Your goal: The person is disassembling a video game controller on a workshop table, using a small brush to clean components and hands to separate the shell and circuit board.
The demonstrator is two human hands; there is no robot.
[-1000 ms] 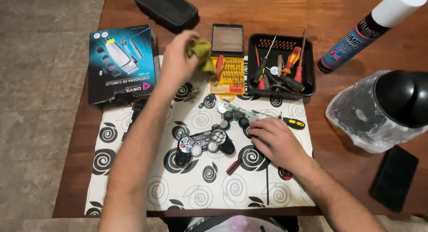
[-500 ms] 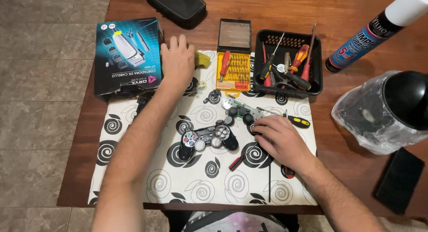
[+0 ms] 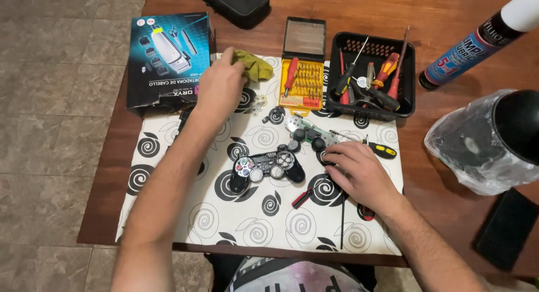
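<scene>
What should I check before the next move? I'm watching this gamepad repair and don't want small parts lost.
1. Left hand on the yellow-green cloth: ok.
2. Right hand resting by the circuit board: ok.
3. Gamepad shell flat on the mat, untouched: ok.
4. Bit case open, bits seated: ok.
5. Loose small parts all accounted for: cannot tell.
6. Tools under right hand clear of mat edge: cannot tell.

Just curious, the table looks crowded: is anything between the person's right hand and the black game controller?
Nothing visible. The right hand rests on the patterned mat just right of the controller, with only bare mat between them. The circuit board lies farther back, and the left hand is away on the yellow cloth.
</scene>
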